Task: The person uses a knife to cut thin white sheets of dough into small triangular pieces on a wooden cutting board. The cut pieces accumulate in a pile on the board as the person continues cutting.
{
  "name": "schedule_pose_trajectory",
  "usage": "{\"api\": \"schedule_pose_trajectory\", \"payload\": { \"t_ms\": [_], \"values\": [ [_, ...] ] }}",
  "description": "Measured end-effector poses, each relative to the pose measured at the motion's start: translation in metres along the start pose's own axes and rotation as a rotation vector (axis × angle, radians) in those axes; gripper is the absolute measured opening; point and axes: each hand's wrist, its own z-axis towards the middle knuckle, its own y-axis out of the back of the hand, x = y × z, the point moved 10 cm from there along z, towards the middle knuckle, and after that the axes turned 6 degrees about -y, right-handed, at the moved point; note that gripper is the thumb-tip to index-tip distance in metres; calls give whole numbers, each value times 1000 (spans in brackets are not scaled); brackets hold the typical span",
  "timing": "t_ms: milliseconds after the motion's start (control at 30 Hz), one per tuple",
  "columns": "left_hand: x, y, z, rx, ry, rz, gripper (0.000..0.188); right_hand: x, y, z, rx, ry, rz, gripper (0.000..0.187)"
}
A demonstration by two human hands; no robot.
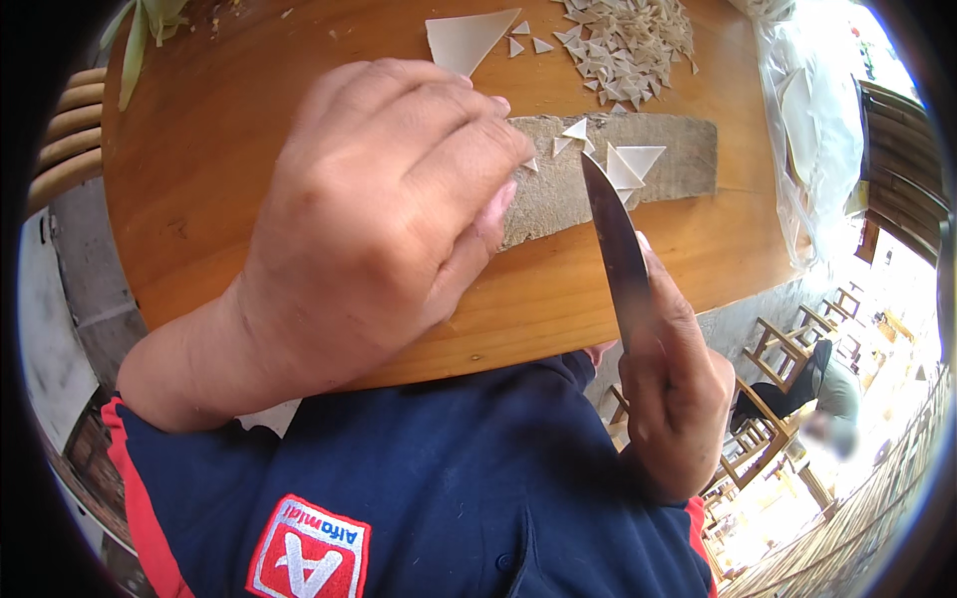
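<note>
My right hand (680,399) grips a knife (616,244), its dark blade pointing away from me with the tip over a worn wooden board (688,149). By the tip lie some larger pale, thin triangular pieces (638,159), and a smaller triangle (575,130) is just beyond it. My left hand (374,199) is closed above the board's left end, fingers curled and pressed together. Whatever the left fingers may hold is hidden beneath them. A small pale corner shows beside those fingertips.
Beyond the board is a heap of small pale triangles (638,50) on the wooden table (219,199). A larger pale sheet (469,40) lies left of it. Clear plastic (812,130) covers the right edge. Green-yellow leaves (135,50) hang far left. A person (837,399) sits at lower right.
</note>
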Motion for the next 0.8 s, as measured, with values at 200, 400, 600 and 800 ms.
{"api": "schedule_pose_trajectory", "payload": {
  "t_ms": [200, 400, 600, 800],
  "values": [
    [6, -11, 15, -3, 43, -42, 24, -20, 9, 10, -104, 72, 72, 54],
    [20, -31, 36, 106, 197, -101, 20, -36, 14, 9, -106, -50, 207, 51],
    [42, -52, 42, 210, 387, -246, 17, -44, 15, 6, -158, 25, 253, 46],
    [50, -55, 39, 297, 620, -409, 16, -53, 15, 5, -105, -21, 267, 44]
  ]
}}
